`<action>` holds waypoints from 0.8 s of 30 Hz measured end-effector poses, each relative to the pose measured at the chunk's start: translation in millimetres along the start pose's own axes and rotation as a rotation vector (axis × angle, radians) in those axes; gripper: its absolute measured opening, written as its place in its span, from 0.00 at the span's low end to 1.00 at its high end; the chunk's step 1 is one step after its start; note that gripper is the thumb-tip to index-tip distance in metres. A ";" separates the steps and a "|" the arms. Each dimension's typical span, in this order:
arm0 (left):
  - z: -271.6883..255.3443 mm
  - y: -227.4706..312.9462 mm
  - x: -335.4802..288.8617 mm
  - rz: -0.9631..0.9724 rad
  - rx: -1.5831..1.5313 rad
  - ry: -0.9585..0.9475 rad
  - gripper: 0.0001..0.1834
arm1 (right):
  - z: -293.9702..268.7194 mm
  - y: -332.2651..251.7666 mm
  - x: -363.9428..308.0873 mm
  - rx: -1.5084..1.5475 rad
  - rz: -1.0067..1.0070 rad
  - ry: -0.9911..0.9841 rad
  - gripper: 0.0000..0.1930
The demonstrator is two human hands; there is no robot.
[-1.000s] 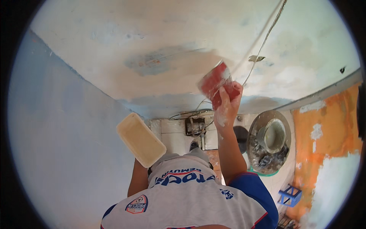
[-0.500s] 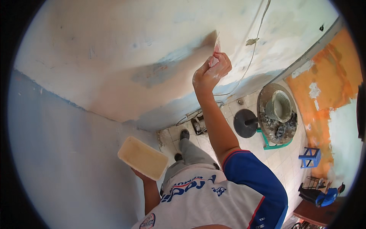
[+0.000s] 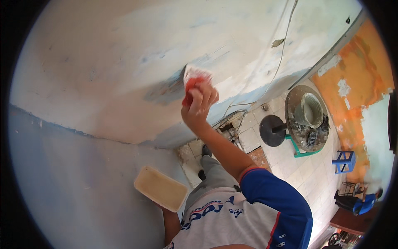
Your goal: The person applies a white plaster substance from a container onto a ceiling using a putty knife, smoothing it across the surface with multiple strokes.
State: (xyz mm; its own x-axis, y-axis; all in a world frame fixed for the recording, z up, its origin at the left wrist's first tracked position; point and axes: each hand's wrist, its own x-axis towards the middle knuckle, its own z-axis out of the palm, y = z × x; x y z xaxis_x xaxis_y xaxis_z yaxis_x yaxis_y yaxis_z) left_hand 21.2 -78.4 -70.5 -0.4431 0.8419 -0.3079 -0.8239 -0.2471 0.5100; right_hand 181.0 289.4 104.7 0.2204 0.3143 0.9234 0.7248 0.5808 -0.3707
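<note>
Scraper (image 3: pixel 195 78) (red, blurry) gripped w/ R hand (image 3: pixel 201 101), at wall (image 3: pixel 116 70), cream tray (image 3: pixel 161 189) held w/ L hand (image 3: pixel 160 206)

A room under renovation, shown by its patchy orange wall (image 3: pixel 366 74) and smeared table (image 3: pixel 292 104).

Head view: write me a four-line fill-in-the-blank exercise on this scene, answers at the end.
1. Apart from its whitish part, the scraper in the right hand is coloured ____.
2. The person's other hand, mostly hidden and holding the pale tray, is the ____ one.
3. The bucket stands on a table whose top has a ____ shape.
4. The stool near the orange wall is coloured ____.

Missing words: red; left; round; blue.
</note>
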 end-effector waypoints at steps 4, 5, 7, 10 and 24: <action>-3.2 1.5 -3.0 -0.011 0.015 0.011 0.37 | -19.9 34.5 25.5 -0.031 0.025 0.179 0.17; -3.9 0.9 -3.5 -0.013 0.017 0.014 0.37 | -28.3 48.1 43.2 -0.109 0.043 0.226 0.16; -2.8 0.1 1.0 -0.021 0.026 0.009 0.38 | -28.2 65.8 79.6 -0.294 0.065 0.205 0.16; -2.9 -2.8 2.7 -0.032 0.019 -0.001 0.38 | -2.4 70.2 77.1 -0.065 0.063 0.154 0.20; -1.6 -2.2 -1.9 -0.021 0.086 0.000 0.38 | -21.6 68.4 102.2 0.075 0.211 0.176 0.18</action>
State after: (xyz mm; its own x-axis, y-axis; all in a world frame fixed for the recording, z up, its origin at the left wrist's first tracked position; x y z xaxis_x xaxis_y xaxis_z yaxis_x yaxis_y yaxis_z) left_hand 23.4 -80.2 -72.3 -0.4264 0.8463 -0.3194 -0.7996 -0.1876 0.5704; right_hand 267.2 345.0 175.8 0.4760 0.3030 0.8256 0.6019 0.5723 -0.5570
